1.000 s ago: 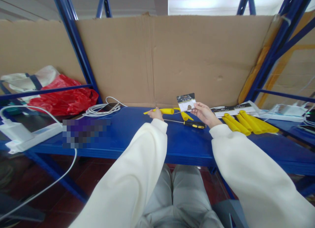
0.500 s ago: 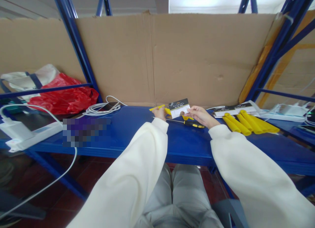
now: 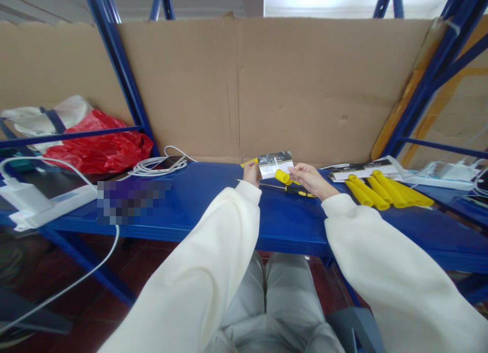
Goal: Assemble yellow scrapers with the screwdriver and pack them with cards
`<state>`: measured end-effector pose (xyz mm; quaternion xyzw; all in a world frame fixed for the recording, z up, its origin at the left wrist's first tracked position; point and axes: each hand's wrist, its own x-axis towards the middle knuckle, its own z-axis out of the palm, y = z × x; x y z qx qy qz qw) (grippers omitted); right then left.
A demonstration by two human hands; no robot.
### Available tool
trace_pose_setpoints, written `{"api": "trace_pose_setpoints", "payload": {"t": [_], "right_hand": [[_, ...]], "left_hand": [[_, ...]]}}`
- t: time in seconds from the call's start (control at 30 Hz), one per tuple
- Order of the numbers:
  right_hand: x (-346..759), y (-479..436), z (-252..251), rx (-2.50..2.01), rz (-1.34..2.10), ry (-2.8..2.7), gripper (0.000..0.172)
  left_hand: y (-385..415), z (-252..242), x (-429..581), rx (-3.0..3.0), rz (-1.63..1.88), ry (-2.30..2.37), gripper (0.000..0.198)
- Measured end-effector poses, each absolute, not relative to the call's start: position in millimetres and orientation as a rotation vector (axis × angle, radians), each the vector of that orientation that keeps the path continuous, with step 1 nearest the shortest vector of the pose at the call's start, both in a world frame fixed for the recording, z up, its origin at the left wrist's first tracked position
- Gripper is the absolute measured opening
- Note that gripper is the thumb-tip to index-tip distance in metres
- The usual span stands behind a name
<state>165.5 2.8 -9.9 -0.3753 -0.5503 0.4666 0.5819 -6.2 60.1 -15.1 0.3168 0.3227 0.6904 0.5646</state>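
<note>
My left hand (image 3: pixel 251 173) is closed on the left end of a small black-and-white packaging card (image 3: pixel 275 164) and a yellow handle-like piece (image 3: pixel 282 176) that shows in front of the card. My right hand (image 3: pixel 310 179) pinches the card's right side. Both hands hover just above the blue shelf (image 3: pixel 213 205), close to its back. A screwdriver with a black and yellow handle (image 3: pixel 293 189) lies on the shelf under my right hand.
Several yellow sleeves (image 3: pixel 385 191) and a long packaging card (image 3: pixel 362 169) lie to the right. A coiled white cable (image 3: pixel 156 166) and a phone sit at the back left, a white power strip (image 3: pixel 46 205) and red bag (image 3: pixel 99 147) farther left. Cardboard (image 3: pixel 244 88) backs the shelf.
My right hand brought the card down and left to meet my left hand. My left hand lifted the yellow piece off the shelf up to the card.
</note>
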Motion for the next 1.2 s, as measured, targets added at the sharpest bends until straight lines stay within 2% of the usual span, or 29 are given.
{"api": "trace_pose_setpoints", "payload": {"t": [0.47, 1.07, 1.2], "right_hand": [[165, 5, -10, -0.924, 1.024, -1.213, 0.038], [169, 13, -17, -0.938, 0.967, -1.155, 0.043], [172, 16, -18, -0.925, 0.921, -1.114, 0.045]], "left_hand": [[50, -14, -7, 0.908, 1.388, 0.891, 0.007], [46, -13, -2, 0.999, 1.370, 0.832, 0.010], [47, -9, -5, 0.948, 1.377, 0.909, 0.022]]}}
